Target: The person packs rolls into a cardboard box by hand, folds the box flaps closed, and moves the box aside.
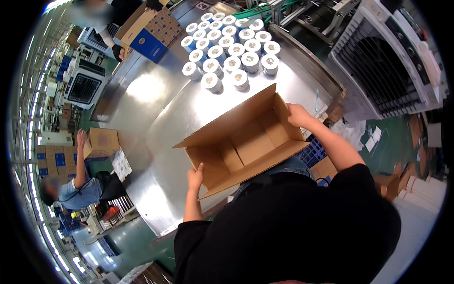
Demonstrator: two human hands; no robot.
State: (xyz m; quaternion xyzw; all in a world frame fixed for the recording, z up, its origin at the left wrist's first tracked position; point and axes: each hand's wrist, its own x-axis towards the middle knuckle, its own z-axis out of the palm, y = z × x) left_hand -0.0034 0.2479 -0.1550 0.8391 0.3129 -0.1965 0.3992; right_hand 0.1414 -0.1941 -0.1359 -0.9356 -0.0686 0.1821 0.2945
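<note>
An open, empty cardboard box is tilted toward me at the near edge of the metal table, its long flaps spread. My left hand grips the box's left end, thumb over the rim. At the opposite end, my right hand is closed on the right wall near the top corner. Beyond the box stands a cluster of several white cylindrical cans with blue on their sides, upright and close together.
The metal table has a raised rim. At its far left a co-worker handles a blue-and-brown printed carton; another person at left touches a cardboard box. An air cooler stands at right. A blue plastic crate sits beside me.
</note>
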